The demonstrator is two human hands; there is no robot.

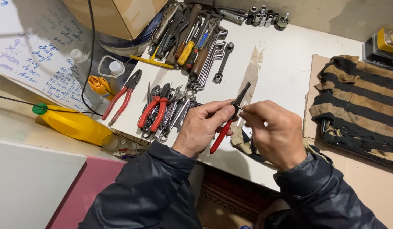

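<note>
Dark sleeves lead to the left hand (203, 129) gripping red-handled needle-nose pliers (228, 121), while the right hand (275, 131) pinches at their jaws above the desk (285, 63).

I see white worktable (285, 63), surface scuffed, brown patch mid-top. On it: red-handled pliers (122, 96), red cutters (156, 110), spanner cluster (173, 114), screwdriver-and-wrench pile (192, 42), socket row (264, 19) at far edge, striped rag (357, 101) on cardboard sheet (315, 76) at right.

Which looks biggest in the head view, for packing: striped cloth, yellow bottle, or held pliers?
1. Striped cloth.
2. Yellow bottle.
3. Pliers in the left hand, though they sit nearer the camera.
</note>
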